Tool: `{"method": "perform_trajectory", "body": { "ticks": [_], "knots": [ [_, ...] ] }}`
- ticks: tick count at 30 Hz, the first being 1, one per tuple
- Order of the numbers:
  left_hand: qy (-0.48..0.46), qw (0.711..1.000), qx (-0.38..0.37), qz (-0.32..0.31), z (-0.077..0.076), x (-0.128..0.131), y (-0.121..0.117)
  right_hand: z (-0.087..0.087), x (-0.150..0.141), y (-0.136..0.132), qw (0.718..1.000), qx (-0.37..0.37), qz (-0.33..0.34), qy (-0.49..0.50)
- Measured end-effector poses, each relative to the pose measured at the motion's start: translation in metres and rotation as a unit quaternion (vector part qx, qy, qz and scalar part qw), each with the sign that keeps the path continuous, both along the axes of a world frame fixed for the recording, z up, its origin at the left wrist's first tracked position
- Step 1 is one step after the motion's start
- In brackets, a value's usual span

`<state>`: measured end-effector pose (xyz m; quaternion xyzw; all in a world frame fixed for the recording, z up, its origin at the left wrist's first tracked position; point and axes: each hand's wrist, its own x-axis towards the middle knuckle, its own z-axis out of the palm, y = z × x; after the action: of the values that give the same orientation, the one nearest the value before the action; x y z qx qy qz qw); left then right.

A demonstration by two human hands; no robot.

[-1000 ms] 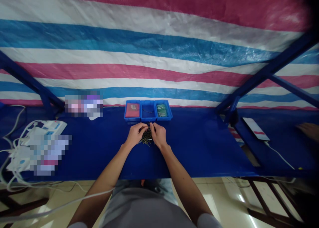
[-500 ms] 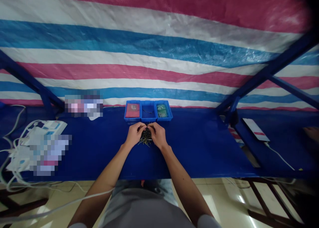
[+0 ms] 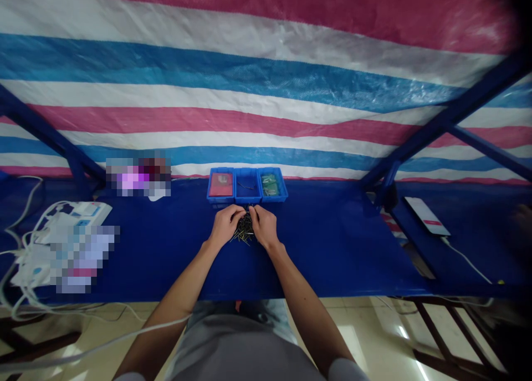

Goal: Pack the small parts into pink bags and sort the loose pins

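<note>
A loose heap of thin dark-and-brass metal pins [image 3: 245, 229] lies on the blue tabletop [image 3: 332, 253], right in front of me. My left hand [image 3: 225, 224] curls against the heap's left side, and my right hand [image 3: 263, 226] presses in from its right side. Both sets of fingertips are in among the pins, so any grip is hidden. Just beyond them stands a blue three-compartment tray [image 3: 247, 185]. A red card [image 3: 220, 184] fills its left compartment, a few thin pins [image 3: 246, 186] lie in the middle one, and green pieces [image 3: 269, 184] sit in the right one.
A white device with tangled white cables [image 3: 62, 242] and a pixelated patch lie on the left. A phone on a charging cable [image 3: 426, 216] lies at right. A dim co-worker's hand [image 3: 522, 217] is at the far right edge. Blue metal struts and a striped tarp stand behind.
My hands have parted slightly after closing together over the heap. The co-worker's hand has drawn further toward the right edge and grown dimmer.
</note>
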<state>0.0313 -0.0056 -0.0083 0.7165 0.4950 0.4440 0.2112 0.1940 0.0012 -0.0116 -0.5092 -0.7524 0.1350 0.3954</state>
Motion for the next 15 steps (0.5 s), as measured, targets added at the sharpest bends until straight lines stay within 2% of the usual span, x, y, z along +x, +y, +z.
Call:
{"method": "perform_trajectory", "body": {
  "ticks": [10, 15],
  "knots": [
    [0.002, 1.000, -0.002, -0.012, -0.0001, 0.0007, -0.0004, -0.0025, 0.0018, 0.0031, 0.999, -0.016, -0.024, 0.028],
    [-0.005, 1.000, -0.021, -0.005, 0.0015, -0.0002, -0.0009, 0.0004, 0.0033, 0.0017, 0.997, -0.025, 0.026, 0.063]
  ]
}}
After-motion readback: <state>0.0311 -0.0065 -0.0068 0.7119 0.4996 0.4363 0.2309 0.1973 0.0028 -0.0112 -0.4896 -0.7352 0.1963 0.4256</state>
